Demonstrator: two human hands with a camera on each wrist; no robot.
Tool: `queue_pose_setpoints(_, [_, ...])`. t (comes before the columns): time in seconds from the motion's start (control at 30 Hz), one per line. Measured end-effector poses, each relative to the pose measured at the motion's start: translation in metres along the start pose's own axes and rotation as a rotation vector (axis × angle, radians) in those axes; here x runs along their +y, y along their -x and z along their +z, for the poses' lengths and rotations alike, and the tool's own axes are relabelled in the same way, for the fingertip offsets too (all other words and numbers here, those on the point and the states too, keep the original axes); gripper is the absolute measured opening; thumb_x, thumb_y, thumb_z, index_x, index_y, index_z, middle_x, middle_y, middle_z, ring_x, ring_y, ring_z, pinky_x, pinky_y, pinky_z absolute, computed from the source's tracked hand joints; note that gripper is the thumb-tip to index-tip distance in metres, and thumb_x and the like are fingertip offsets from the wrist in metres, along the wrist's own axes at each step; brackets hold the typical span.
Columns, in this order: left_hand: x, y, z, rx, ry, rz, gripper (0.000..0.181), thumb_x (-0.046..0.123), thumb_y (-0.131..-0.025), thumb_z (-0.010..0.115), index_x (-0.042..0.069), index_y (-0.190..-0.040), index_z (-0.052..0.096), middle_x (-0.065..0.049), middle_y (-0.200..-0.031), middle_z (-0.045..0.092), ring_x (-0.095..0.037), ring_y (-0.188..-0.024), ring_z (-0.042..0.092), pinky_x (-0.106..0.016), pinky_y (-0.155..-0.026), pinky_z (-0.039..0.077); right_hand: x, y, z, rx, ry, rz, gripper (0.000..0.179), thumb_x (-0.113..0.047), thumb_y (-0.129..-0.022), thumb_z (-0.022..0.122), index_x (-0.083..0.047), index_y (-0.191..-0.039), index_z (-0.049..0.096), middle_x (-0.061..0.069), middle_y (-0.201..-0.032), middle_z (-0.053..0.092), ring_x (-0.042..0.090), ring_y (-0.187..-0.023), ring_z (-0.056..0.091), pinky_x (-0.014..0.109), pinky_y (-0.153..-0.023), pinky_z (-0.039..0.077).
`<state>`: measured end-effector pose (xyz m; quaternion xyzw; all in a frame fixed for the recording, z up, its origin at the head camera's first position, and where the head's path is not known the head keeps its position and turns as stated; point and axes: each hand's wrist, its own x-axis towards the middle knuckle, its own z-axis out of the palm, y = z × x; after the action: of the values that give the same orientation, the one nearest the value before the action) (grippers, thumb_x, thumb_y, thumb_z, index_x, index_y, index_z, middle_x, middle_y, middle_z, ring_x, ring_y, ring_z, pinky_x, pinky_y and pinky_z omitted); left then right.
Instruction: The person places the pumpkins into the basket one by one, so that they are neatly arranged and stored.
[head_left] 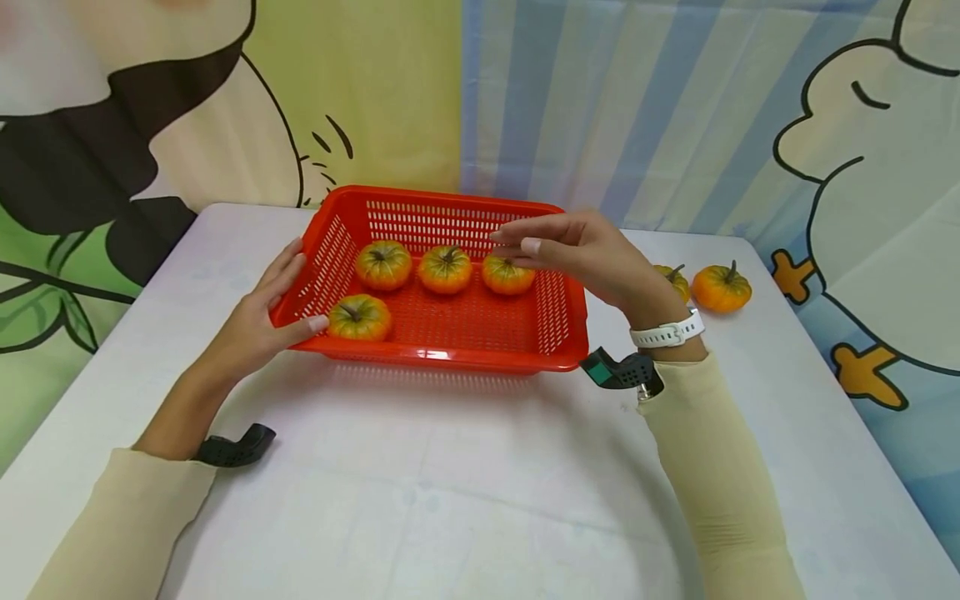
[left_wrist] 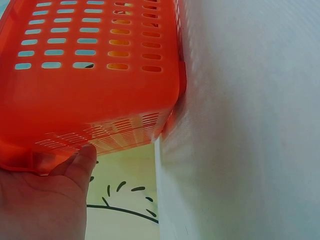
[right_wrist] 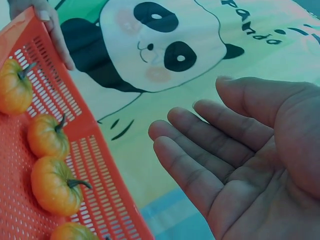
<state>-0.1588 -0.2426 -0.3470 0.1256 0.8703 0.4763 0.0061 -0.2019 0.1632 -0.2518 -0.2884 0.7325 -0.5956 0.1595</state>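
Observation:
A red plastic basket point(head_left: 465, 357) with slotted walls stands on the table, holding several small orange-green pumpkins. My left hand point(head_left: 251, 329) grips its left end, thumb over the rim and fingers along the outer wall; the left wrist view shows fingers point(left_wrist: 82, 165) against the basket's underside of the rim. Over the basket's right end hovers my right hand point(head_left: 581, 250), fingers extended and holding nothing. It partly covers the rightmost pumpkin point(head_left: 508, 279) in the basket. Another pumpkin point(head_left: 360, 318) sits at the front left, near my left thumb.
Right of the basket, two more pumpkins lie on the white table point(head_left: 450, 500): one pumpkin point(head_left: 722, 288) in plain sight, the other pumpkin point(head_left: 675, 279) partly behind my right wrist. A cartoon-printed curtain point(head_left: 390, 92) hangs behind the table.

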Motion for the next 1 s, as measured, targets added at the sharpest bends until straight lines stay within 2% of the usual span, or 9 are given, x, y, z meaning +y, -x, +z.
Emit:
queue_pose_setpoints(0.27, [0.0,0.0,0.002,0.004,-0.015,-0.004,0.089,0.023,-0.087,0.072,0.019,-0.156,0.016,0.019,-0.159,0.007,-0.025,-0.143,0.02,-0.013,-0.084,0.044,0.015,0.014,-0.008,0.105,-0.088,-0.037,0.033,-0.009,-0.098,0.058,0.006,-0.128,0.061,0.02,-0.124,0.062,0.031,-0.116,0.059,0.037,-0.095,0.048])
queue_pose_setpoints(0.4, [0.001,0.001,0.002,0.007,-0.017,-0.006,0.09,0.023,-0.086,0.072,0.02,-0.156,0.016,0.018,-0.16,0.007,-0.025,-0.144,0.02,-0.014,-0.084,0.044,0.019,0.025,-0.015,0.171,-0.115,-0.024,0.033,-0.009,-0.098,0.059,0.005,-0.127,0.061,0.019,-0.126,0.062,0.029,-0.116,0.059,0.035,-0.095,0.048])
queue_pose_setpoints(0.5, [0.001,0.001,0.002,0.008,-0.014,0.004,0.089,0.023,-0.087,0.072,0.018,-0.156,0.016,0.017,-0.16,0.007,-0.025,-0.144,0.02,-0.013,-0.085,0.044,0.021,0.034,-0.021,0.227,-0.176,-0.014,0.033,-0.009,-0.097,0.059,0.005,-0.127,0.061,0.018,-0.125,0.063,0.029,-0.116,0.06,0.035,-0.095,0.048])
queue_pose_setpoints(0.6, [0.002,0.001,0.001,0.009,-0.009,0.008,0.089,0.023,-0.087,0.072,0.018,-0.156,0.016,0.017,-0.16,0.007,-0.025,-0.144,0.019,-0.012,-0.085,0.043,0.023,0.043,-0.028,0.27,-0.229,-0.038,0.035,-0.009,-0.097,0.06,0.007,-0.128,0.06,0.018,-0.123,0.064,0.029,-0.114,0.061,0.036,-0.094,0.048])
queue_pose_setpoints(0.73, [0.001,0.001,0.001,0.007,-0.004,0.002,0.089,0.023,-0.087,0.072,0.018,-0.156,0.016,0.016,-0.16,0.007,-0.026,-0.143,0.02,-0.011,-0.084,0.043,0.027,0.054,-0.037,0.328,-0.207,-0.057,0.035,-0.009,-0.096,0.06,0.007,-0.127,0.06,0.016,-0.12,0.065,0.028,-0.111,0.063,0.035,-0.092,0.049])
queue_pose_setpoints(0.83, [0.0,0.001,0.001,0.001,-0.002,0.008,0.089,0.022,-0.087,0.071,0.017,-0.156,0.016,0.014,-0.161,0.007,-0.027,-0.143,0.02,-0.012,-0.085,0.044,0.028,0.063,-0.042,0.401,-0.188,-0.035,0.034,-0.011,-0.096,0.062,0.006,-0.125,0.062,0.015,-0.119,0.066,0.026,-0.109,0.064,0.036,-0.091,0.049])
queue_pose_setpoints(1.0, [-0.001,0.001,0.0,0.004,-0.005,0.02,0.089,0.023,-0.087,0.072,0.017,-0.156,0.016,0.014,-0.161,0.007,-0.026,-0.144,0.018,-0.011,-0.086,0.043,0.028,0.075,-0.051,0.507,-0.217,-0.038,0.037,-0.013,-0.093,0.066,0.007,-0.124,0.062,0.017,-0.118,0.066,0.027,-0.11,0.064,0.035,-0.089,0.049])
